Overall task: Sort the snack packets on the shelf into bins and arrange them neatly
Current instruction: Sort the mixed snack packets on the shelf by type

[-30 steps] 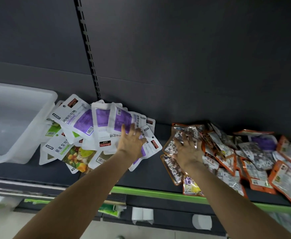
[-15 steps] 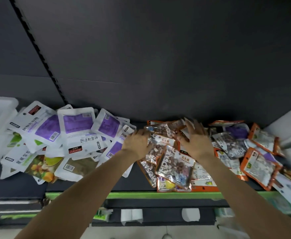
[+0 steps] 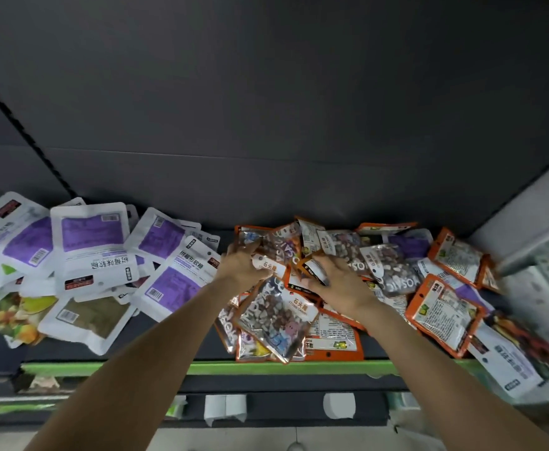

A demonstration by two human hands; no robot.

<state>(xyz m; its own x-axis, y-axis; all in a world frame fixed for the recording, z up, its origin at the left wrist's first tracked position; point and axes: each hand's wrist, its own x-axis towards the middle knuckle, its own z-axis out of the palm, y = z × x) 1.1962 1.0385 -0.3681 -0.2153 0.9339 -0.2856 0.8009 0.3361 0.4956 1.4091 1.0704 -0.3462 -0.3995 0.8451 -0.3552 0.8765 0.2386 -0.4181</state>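
Packets lay in two heaps on the dark shelf (image 3: 169, 348) in front of me. My left hand (image 3: 239, 266) was in the heap of orange packets (image 3: 442, 305), and its fingers were curled round a clear candy packet (image 3: 274, 315) that hung down toward the green shelf edge (image 3: 201, 367). My right hand (image 3: 338, 281) lay just beside it on the same heap, fingers bent down over the packets, but I could not tell if it was holding one or only pressing on them. My two hands were close together, almost touching. More orange packets were spread out to the right, some lying on top of each other. Well to the left was the other heap, white packets with purple panels (image 3: 91, 245), with a fruit-picture packet (image 3: 12, 314) near the front. Everything on the far right looked blurry, and I could not make out what stood there
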